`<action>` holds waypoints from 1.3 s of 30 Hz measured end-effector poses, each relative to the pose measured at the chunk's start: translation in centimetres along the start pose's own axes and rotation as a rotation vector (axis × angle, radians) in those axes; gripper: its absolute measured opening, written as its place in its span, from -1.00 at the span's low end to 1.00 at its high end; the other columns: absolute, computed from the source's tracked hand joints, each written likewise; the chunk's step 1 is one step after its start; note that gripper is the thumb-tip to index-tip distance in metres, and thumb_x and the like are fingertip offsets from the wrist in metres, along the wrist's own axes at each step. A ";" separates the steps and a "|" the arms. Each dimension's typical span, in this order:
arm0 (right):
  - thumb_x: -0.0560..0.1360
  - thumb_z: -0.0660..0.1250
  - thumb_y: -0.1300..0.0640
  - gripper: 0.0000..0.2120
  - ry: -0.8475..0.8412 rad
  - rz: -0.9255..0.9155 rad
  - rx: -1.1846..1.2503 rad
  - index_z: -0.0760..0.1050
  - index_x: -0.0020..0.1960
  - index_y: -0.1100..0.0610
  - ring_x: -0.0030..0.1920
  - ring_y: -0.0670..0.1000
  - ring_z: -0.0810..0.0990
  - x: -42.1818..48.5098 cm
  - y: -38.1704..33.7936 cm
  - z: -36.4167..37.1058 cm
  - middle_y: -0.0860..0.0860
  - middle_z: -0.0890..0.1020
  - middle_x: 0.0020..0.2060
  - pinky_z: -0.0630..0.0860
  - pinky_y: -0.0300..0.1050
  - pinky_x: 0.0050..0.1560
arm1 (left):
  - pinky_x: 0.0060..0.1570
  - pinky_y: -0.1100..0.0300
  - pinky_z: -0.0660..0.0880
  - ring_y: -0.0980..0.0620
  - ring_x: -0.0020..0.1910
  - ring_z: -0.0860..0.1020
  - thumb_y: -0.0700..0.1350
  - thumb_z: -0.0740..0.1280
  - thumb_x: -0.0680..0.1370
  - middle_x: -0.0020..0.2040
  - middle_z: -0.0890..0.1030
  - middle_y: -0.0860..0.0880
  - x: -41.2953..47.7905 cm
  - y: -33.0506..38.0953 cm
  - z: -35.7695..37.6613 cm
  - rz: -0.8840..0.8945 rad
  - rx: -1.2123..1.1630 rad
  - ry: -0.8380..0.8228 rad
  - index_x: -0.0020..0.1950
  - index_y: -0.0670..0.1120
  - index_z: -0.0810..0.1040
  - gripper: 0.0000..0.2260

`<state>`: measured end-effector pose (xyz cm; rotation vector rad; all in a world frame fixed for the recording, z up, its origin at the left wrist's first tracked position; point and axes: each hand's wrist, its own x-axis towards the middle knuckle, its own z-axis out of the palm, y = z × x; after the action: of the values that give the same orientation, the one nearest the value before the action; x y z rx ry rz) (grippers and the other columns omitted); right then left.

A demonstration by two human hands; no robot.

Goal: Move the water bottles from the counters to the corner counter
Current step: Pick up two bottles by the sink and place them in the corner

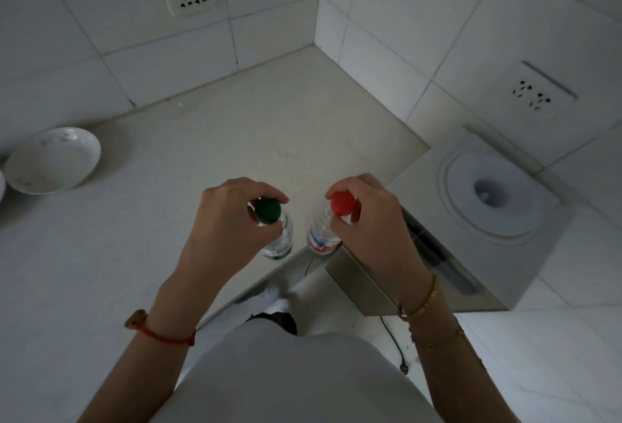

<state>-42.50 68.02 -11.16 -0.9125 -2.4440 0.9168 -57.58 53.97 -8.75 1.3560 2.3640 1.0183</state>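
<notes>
Left hand [229, 220]: closed from above around the neck of the green-capped bottle [274, 227], fingertips pinched just under the cap. Bottle upright, clear, hanging below the palm over the near edge of the counter [235, 139]; whether its base touches the surface cannot be told.

Right hand [367, 217]: closed the same way on the neck of the red-capped bottle [324, 230], thumb and fingers wrapped beside the cap. Bottle upright, its base at or just past the counter's front edge, close to the water dispenser [488, 220] that stands to the outside of this hand.

Between the hands: the two bottles, near each other but apart.

Beyond both hands: bare counter running to the tiled corner, the likely set-down spot.

Far to the outside of the left hand: a white bowl [54, 160] on the counter, well apart from the bottles.

Risks, as a judgement:
- Red-capped bottle released where it hangs could catch the counter edge and tip to the floor; it wants carrying further forward first.
- A pinch at the neck lets a bottle swing; a quick move could knock the two together or against the dispenser.
- Set down tilted, a tall narrow bottle may topple.
</notes>
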 end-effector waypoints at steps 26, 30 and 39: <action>0.35 0.45 0.23 -0.69 -0.141 -0.185 -0.055 0.51 0.06 0.07 -0.01 -0.06 0.52 23.0 4.7 -2.1 0.00 0.55 0.04 0.43 -0.35 0.02 | -0.12 0.30 0.55 0.13 -0.22 0.58 -0.20 0.52 0.31 -0.10 0.66 0.08 20.2 -0.2 2.3 -0.170 0.021 0.149 -0.03 0.00 0.66 -0.74; 0.36 0.45 0.23 -0.69 -0.142 -0.218 -0.108 0.50 0.07 0.08 -0.02 -0.10 0.47 28.2 5.3 -2.7 0.02 0.54 0.05 0.32 -0.46 -0.03 | -0.13 0.36 0.52 0.16 -0.24 0.56 -0.21 0.52 0.32 -0.10 0.66 0.06 24.8 -0.3 2.8 -0.151 0.021 0.191 -0.02 -0.03 0.66 -0.74; 0.36 0.41 0.28 -0.70 -0.083 -0.231 -0.093 0.51 0.07 0.11 -0.02 -0.02 0.49 41.1 7.2 -3.3 0.05 0.53 0.07 0.40 -0.26 0.00 | -0.07 0.26 0.53 0.10 -0.21 0.54 -0.24 0.50 0.30 -0.07 0.68 0.00 37.3 -1.8 4.3 -0.125 0.057 0.244 -0.01 -0.07 0.67 -0.72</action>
<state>-67.16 101.76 -9.06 -0.6146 -2.6137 0.7788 -76.91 86.24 -8.04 1.1412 2.6349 1.1450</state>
